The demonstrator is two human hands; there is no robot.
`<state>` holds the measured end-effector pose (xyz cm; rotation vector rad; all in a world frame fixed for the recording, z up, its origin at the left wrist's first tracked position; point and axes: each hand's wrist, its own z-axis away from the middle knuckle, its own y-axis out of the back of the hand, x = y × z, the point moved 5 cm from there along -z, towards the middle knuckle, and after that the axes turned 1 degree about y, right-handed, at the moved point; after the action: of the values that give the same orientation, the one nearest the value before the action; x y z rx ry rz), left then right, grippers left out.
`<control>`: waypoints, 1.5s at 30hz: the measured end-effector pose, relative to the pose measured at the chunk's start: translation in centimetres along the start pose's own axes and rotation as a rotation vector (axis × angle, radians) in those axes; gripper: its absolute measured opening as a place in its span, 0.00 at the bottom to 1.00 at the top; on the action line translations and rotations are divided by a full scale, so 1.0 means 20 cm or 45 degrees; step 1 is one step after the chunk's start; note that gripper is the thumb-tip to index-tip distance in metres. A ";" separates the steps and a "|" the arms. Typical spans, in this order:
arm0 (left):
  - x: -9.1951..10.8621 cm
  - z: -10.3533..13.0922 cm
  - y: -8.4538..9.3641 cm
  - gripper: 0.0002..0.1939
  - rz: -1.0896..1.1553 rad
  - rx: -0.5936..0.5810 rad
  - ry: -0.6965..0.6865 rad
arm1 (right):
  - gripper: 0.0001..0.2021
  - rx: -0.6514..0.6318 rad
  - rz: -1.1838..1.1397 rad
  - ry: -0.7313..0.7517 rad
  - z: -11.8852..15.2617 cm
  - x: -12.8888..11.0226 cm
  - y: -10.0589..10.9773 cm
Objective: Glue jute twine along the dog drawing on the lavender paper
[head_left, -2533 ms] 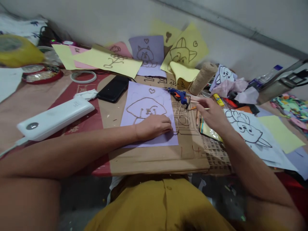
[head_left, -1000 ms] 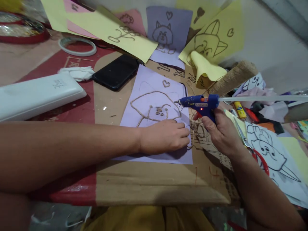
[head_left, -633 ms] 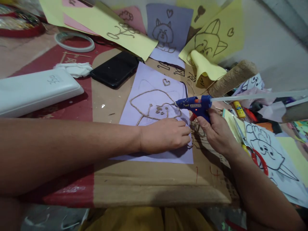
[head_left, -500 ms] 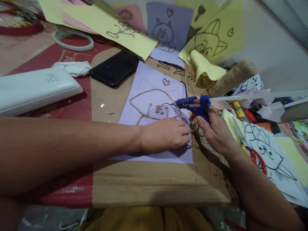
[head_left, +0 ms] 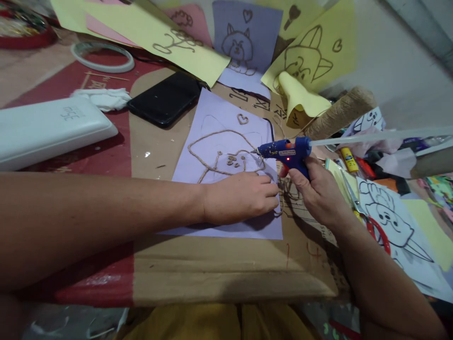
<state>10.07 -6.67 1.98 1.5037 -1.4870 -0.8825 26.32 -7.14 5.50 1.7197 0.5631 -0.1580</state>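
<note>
Head view: the right hand (head_left: 323, 191) clamps a blue plastic glue gun (head_left: 288, 152), nozzle leftward by the brown twine outline (head_left: 226, 131) on a purple paper sheet (head_left: 224, 111); the left hand (head_left: 242, 196) rests there, fingers curled, grip unclear.

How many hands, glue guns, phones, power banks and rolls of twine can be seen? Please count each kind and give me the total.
Hands, left hand and right hand: 2
Glue gun: 1
Phone: 1
Power bank: 1
Roll of twine: 1
Total: 6
</note>
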 end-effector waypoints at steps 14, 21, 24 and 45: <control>0.00 0.00 0.00 0.09 0.020 -0.040 0.019 | 0.20 0.002 0.040 -0.029 0.01 0.02 -0.01; 0.00 -0.01 -0.01 0.09 0.023 -0.052 0.024 | 0.20 0.044 0.029 0.013 0.00 0.01 -0.02; -0.01 0.00 -0.01 0.09 0.026 -0.061 0.031 | 0.20 0.022 0.023 -0.008 0.00 0.02 -0.03; 0.00 -0.01 0.01 0.09 0.033 0.005 0.022 | 0.20 0.022 0.056 -0.041 0.01 0.02 -0.01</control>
<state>10.20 -6.59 2.15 1.4881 -1.4932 -0.8505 26.54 -7.14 5.12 1.7421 0.5013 -0.1593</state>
